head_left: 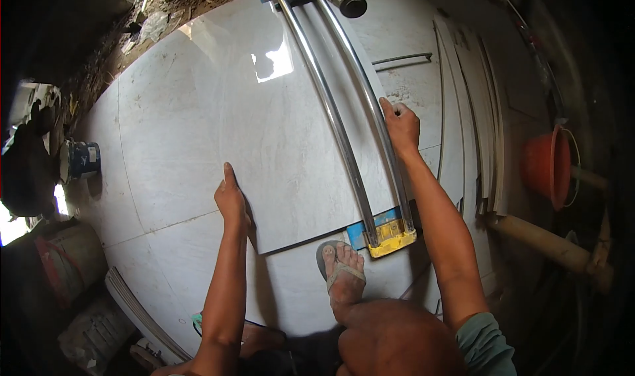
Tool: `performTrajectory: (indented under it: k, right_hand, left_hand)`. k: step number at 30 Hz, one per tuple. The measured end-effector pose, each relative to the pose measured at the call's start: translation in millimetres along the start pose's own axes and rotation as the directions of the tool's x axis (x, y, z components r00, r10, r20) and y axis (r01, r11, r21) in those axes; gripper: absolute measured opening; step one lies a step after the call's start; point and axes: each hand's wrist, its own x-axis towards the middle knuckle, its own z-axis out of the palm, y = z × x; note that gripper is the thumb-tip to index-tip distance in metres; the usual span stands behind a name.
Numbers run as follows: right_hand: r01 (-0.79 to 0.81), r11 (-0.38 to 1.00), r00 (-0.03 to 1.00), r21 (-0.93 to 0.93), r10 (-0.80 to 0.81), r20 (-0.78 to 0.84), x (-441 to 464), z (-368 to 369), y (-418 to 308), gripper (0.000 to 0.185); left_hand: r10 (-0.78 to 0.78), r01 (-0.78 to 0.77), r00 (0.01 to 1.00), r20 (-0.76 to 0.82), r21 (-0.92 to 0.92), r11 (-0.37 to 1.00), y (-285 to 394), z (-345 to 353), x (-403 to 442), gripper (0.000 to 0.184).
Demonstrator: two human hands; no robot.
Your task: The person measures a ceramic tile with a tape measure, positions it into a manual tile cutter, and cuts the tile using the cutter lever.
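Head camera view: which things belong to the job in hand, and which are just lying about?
Likely in use: large tile, left hand and right hand at its edges; tile cutter over it.

Apparently just lying about: red bucket; dark blue container; tan pipe.

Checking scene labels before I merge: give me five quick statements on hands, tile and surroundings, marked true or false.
1. The left hand is at the left edge of the large tile. True.
2. The right hand is on the black-ended handle. False: it is at the large tile's right edge.
3. Two metal rails run above the large tile. True.
4. The orange-red bucket is on the left of the picture. False: it is on the right.
5. The yellow end piece is at the far end of the rails. False: it is at the near end, close to the sandalled foot.
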Motion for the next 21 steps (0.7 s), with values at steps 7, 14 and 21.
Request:
performTrajectory:
  k: [7, 14, 21]
  right_hand:
    - [0.018, 0.998, 1.0, 0.053, -0.017, -0.017, 1, -2, -2, 0.054]
    - [0.037, 0.997, 0.999, 0.07, -0.035, -0.022, 10, 3, 3, 0.057]
    - [0.016, 0.999, 1.0, 0.049, -0.015, -0.005, 12, 0, -1, 0.059]
  left_hand:
    - [0.008, -0.008, 1.0, 0.002, -0.012, 1.0, 3, 6, -4, 0.055]
    - [0.001, -0.002, 1.0, -0.009, -0.035, 0.999, 5, 8, 0, 0.054]
    - [0.015, -0.015, 1.0, 0.002, -0.057, 0.998, -1, 8, 5, 0.054]
